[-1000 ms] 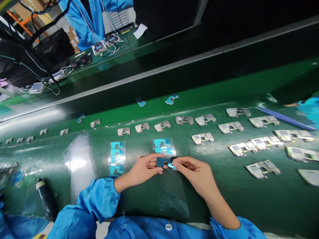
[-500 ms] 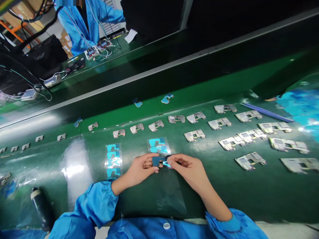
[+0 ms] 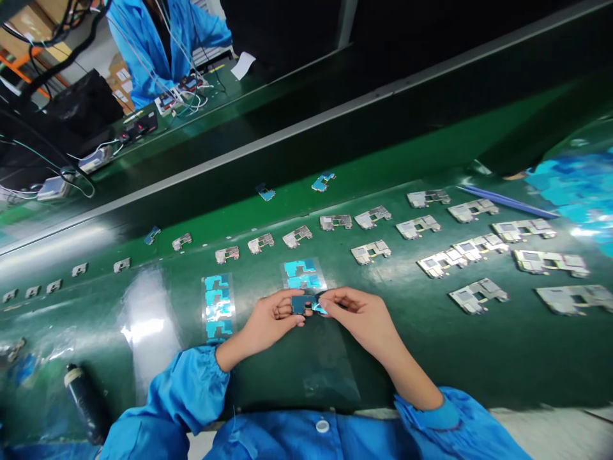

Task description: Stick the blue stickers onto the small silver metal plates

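Head camera looks down on a green-matted workbench point(image 3: 502, 364), with rows of silvery metal board frames point(image 3: 370, 252) to the far right and two clear sheets of cyan film pieces point(image 3: 218, 306) near the middle. The work in hand sits at the centre: fingertips pressed close, the left hand point(image 3: 271, 317) and right hand point(image 3: 361, 317) together pinch a small blue piece point(image 3: 299, 305), held just over the bench.

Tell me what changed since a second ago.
The head view drifted, shifting the scene slightly left in frame. The left hand and right hand keep pinching the cyan film piece, nothing taken or let go. The film sheet and silver circuit boards lie unchanged.
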Available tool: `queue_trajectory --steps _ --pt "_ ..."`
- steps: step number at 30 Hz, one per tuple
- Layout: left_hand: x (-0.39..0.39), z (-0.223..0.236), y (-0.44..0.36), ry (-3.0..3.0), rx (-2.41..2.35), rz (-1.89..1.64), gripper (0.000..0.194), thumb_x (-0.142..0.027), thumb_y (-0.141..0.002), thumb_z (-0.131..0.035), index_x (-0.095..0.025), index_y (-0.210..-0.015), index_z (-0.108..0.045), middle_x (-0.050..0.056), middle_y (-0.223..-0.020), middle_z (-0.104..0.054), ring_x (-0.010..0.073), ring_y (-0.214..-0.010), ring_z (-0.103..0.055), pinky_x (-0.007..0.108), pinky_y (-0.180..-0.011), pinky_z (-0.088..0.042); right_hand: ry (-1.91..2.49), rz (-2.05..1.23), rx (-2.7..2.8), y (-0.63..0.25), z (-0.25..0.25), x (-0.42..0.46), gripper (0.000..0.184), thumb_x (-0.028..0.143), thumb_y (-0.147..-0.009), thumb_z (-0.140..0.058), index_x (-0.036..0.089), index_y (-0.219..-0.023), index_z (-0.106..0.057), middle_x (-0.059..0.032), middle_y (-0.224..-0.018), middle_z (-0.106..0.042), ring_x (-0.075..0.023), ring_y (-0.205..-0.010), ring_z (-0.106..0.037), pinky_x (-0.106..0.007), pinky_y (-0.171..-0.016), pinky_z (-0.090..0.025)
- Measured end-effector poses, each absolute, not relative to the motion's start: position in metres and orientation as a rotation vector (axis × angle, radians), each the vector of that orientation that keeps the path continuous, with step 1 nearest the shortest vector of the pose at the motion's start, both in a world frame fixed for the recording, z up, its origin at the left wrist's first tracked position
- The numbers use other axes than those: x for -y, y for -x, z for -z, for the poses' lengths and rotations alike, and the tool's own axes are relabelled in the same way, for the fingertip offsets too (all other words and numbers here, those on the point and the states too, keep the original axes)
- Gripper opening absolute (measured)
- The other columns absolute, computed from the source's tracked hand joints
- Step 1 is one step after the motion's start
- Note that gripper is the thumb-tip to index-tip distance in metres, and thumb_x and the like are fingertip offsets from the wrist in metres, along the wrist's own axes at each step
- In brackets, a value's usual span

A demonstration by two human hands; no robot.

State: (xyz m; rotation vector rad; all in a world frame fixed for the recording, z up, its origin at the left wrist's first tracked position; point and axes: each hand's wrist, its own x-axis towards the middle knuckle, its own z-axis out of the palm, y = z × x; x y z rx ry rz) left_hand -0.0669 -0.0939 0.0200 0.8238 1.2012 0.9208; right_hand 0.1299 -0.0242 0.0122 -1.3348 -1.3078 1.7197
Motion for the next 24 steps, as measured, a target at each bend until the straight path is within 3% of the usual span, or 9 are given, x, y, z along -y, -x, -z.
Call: queue_trajectory --steps 12,18,24 --pt "0.094 -0.022 0.066 -0.839 -1.226 -0.926 0.054 -0.030 -0.079 -0.079 -0.015 -0.127 -0.061 0.012 -0.103 -0.076 0.0239 -0.097 -0.073 0.037 -0.090 -0.059 1.342 -1.569 1.449 -0.127 -0.009 0.027 0.031 0.049 -0.072 -0.075 0.019 -0.077 -0.070 -0.0055 -0.070 -0.069 -0.0196 -0.065 -0.064 -0.032 -0.062 -0.053" --pt "0.094 -0.021 0.066 -0.845 -1.247 -0.910 0.057 -0.033 -0.078 -0.080 -0.015 -0.128 -0.060 0.012 -0.104 -0.076 0.0239 -0.096 -0.074 0.036 -0.088 -0.059 1.309 -1.504 1.511 -0.128 -0.009 0.028 0.029 0.043 -0.076 -0.074 0.023 -0.078 -0.053 0.0086 -0.053 -0.040 -0.0111 -0.051 -0.041 -0.026 -0.055 -0.041" --pt "0.092 -0.027 0.066 -0.805 -1.191 -0.972 0.063 -0.035 -0.075 -0.084 -0.014 -0.129 -0.059 0.013 -0.108 -0.074 0.0239 -0.100 -0.073 0.034 -0.091 -0.057 1.226 -1.661 1.346 -0.129 -0.018 0.023 0.041 0.057 -0.072 -0.076 0.022 -0.077 -0.056 0.0040 -0.060 -0.050 -0.0127 -0.056 -0.049 -0.026 -0.055 -0.044"
